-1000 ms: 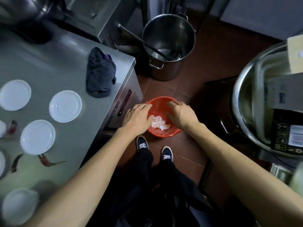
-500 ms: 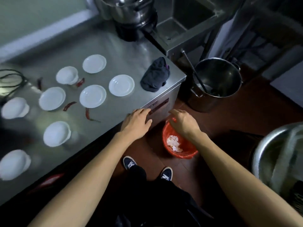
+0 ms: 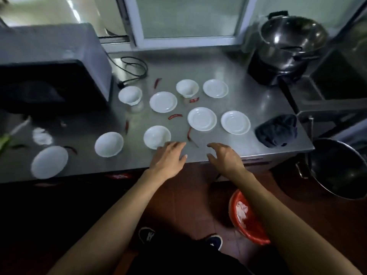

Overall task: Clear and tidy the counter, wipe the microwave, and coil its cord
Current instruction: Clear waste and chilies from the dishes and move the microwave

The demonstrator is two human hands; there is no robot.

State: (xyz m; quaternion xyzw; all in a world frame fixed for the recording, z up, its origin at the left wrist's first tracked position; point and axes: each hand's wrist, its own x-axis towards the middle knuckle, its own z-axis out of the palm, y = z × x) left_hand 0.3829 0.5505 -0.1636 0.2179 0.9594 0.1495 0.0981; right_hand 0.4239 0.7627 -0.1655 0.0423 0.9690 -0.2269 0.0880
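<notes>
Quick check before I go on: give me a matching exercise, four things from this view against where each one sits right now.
Things:
1. dark cloth
2. red basket
3. black cord
4. big steel pot

Places:
A. on the floor, under the right forearm
B. far right corner of the counter, on a black base
C. near right corner of the counter
D. on the counter just right of the microwave

Pairs: 1-C, 2-A, 3-D, 4-B
</notes>
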